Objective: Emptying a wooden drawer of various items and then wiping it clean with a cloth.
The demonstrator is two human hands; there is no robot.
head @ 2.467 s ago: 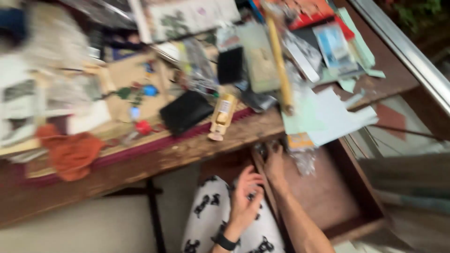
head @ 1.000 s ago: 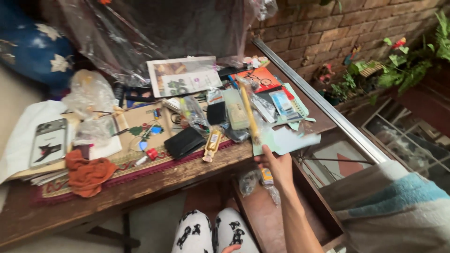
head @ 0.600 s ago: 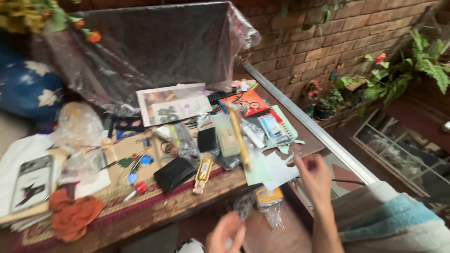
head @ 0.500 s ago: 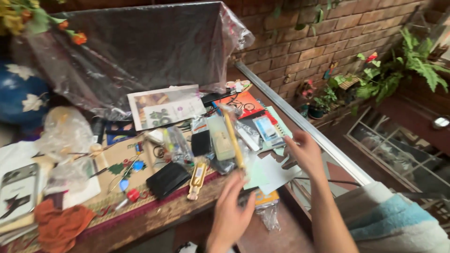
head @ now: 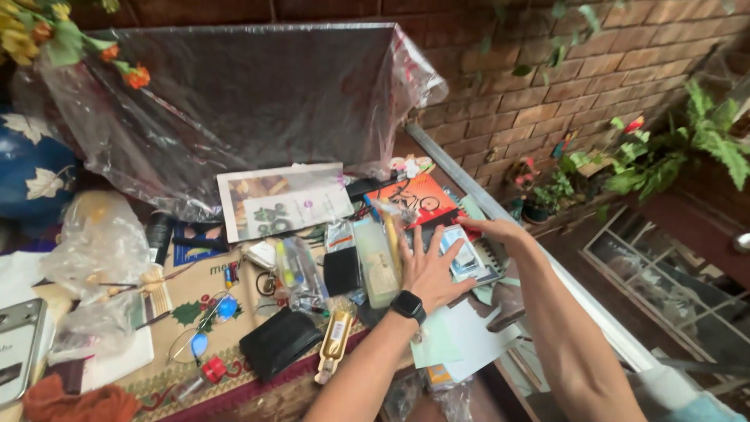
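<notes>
Step in hand, as judged: both hands are sorting through the heap of stationery at the right end of the cluttered worktop (head: pixel 258 395), reaching into it rather than lifting anything clear. The left hand (head: pixel 432 268), with a black watch (head: pixel 408 306) on the wrist, lies palm down with fingers spread wide, released and flat; it presses on the heap just right of a yellow stick (head: pixel 392 238) and a pale green block (head: pixel 376 262), fingertips touching a small blue-and-white packet (head: pixel 462 254). The right hand (head: pixel 494 229) comes in from the right, its fingers stretched toward the far edge of that same packet where it meets the red booklet (head: pixel 420 202); whether it grips anything cannot be told, as the fingertips are partly hidden. The packet lies on top of a spiral notebook (head: pixel 494 266), just near of the red booklet. Pale green paper sheets (head: pixel 461 344) hang over the worktop's near edge below the left wrist. To the left lie a black wallet (head: pixel 280 344), a gold clip (head: pixel 333 344) and spectacles (head: pixel 199 336), all untouched. Judged requirement for the next move: a firm pinch on one item while the flat hand steadies the heap, since the loose stack could slide off the edge.
</notes>
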